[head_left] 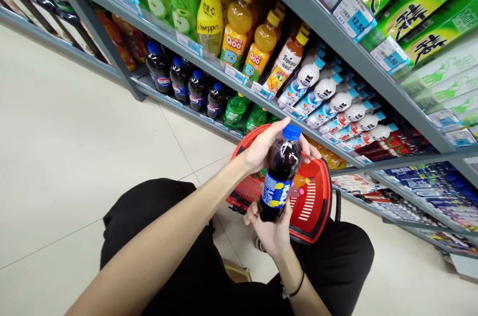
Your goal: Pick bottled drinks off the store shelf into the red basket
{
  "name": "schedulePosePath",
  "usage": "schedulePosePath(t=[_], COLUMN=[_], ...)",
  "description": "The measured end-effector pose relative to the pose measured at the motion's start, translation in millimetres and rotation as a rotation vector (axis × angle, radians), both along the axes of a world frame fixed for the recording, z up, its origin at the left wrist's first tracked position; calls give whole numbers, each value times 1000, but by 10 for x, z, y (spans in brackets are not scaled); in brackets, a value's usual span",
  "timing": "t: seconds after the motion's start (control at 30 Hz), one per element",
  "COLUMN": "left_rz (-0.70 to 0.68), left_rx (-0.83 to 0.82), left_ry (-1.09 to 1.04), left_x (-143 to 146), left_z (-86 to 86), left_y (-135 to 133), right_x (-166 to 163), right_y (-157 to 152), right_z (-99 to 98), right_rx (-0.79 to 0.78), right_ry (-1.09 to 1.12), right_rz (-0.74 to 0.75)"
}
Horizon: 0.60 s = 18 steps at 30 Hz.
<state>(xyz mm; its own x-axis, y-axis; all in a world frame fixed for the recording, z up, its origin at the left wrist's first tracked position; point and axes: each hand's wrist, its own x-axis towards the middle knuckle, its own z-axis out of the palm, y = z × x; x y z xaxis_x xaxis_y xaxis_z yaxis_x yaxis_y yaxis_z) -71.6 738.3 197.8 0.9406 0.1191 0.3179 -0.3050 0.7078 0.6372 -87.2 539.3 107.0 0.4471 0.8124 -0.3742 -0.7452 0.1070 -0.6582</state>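
I hold a dark cola bottle [279, 176] with a blue cap and a blue label, upright, over a red shopping basket [317, 206] on the floor. My left hand [267, 144] is closed round the bottle's upper part, behind its neck. My right hand [271, 229] is closed round its base from below. An orange-capped bottle lies in the basket just behind the cola. My legs in black shorts show beneath, either side of the basket.
A grey shop shelf [261, 94] runs diagonally, stocked with green soda bottles, yellow and orange juice bottles [239, 32], white milk-tea bottles [336, 96] and several dark cola bottles [179, 81] on the lowest shelf. Pale floor tiles [74, 146] spread to the left.
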Motion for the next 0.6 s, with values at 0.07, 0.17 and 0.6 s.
schedulePosePath(t=[0.07,0.17,0.6], left_rz=[57,91,-29], left_rx=[-28,-72,-308], left_ry=[42,54,136], left_x=[22,28,255], left_z=[-2,-21,-330], left_y=[35,108,262], right_x=[7,22,51], right_y=[-60,-185,-296], right_z=[-45,-144,-172], right_rx=[-13,-34,-160], right_ry=[-140,-398,-1280], right_rz=[-41,-147,-508])
